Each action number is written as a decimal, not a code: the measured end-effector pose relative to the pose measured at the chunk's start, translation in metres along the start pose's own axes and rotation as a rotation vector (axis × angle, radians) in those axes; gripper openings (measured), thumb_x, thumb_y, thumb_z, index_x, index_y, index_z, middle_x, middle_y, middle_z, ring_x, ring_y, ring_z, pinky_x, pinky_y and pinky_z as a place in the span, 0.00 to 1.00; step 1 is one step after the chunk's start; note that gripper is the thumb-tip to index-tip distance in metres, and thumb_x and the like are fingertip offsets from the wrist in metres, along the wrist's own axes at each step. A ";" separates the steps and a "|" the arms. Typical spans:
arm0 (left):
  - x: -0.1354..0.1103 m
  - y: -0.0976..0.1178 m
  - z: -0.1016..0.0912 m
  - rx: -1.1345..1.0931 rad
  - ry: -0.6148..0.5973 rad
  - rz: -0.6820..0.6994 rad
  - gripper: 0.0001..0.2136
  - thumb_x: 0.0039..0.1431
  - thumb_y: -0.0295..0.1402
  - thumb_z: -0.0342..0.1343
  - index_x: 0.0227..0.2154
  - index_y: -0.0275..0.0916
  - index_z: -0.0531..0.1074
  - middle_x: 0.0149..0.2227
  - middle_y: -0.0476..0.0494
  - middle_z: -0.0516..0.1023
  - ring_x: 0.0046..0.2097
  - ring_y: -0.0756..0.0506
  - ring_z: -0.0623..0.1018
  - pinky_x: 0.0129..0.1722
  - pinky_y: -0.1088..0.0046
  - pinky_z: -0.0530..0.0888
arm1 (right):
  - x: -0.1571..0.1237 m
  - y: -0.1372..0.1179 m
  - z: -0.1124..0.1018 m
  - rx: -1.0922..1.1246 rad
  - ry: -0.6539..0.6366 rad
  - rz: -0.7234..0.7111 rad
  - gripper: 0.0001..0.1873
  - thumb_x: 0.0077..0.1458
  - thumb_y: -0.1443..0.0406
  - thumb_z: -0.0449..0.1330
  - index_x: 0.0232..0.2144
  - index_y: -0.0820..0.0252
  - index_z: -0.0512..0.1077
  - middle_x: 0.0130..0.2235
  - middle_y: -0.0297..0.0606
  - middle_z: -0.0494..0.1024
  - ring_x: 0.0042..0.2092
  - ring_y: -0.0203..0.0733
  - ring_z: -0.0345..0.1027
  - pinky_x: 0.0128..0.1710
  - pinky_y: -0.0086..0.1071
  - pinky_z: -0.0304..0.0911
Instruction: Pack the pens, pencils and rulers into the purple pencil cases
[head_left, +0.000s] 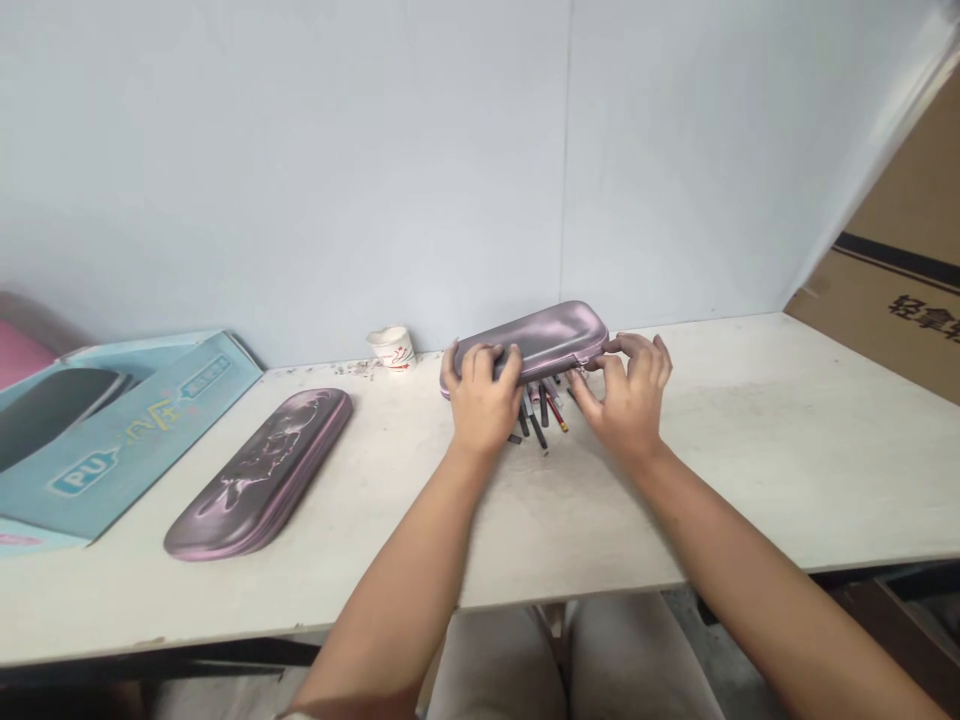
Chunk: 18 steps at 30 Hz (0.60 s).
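Pencil case (544, 335): lilac, metallic and zipped, it sits between your two hands, lying lengthwise and tilted with its left end lower; you can't tell from this view whether it touches the table (750, 450).

Left hand (480, 400): your fingers are pressed together and curled over the case's left end, with your thumb down around that end.

Right hand (622, 395): your fingers are slightly spread and your fingertips touch the case's right end beside the zip; you can't tell whether they pinch the zip pull.

Pens and pencils (541, 410): a loose bunch lies between your hands, partly under the case's near edge.

Left of your left hand: a second pencil case (259, 475), matching and flat on the table, lies well apart. Beyond it, a teal carton (127, 440) printed "PU" sits at the table's end.

Ahead of your left hand: a paper cup (391, 348) stands near the wall.

Well right of your right hand: a cardboard box (900, 270).
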<state>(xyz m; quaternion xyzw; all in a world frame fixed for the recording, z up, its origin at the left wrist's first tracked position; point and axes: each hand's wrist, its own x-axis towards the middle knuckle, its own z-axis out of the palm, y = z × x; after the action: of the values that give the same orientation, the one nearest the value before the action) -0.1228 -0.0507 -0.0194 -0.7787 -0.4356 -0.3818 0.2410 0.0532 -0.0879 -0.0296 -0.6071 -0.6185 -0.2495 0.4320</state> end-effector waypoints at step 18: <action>0.001 -0.005 -0.001 -0.006 -0.018 0.023 0.18 0.55 0.32 0.51 0.50 0.45 0.66 0.47 0.41 0.70 0.53 0.40 0.67 0.60 0.48 0.44 | 0.002 0.004 -0.004 -0.040 -0.062 0.013 0.12 0.53 0.62 0.49 0.31 0.53 0.73 0.45 0.39 0.67 0.54 0.48 0.54 0.59 0.53 0.35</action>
<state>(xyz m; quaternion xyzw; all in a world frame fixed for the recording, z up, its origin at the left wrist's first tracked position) -0.1269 -0.0486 -0.0181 -0.7878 -0.4277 -0.3733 0.2390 0.0581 -0.0895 -0.0263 -0.6269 -0.6226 -0.2401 0.4021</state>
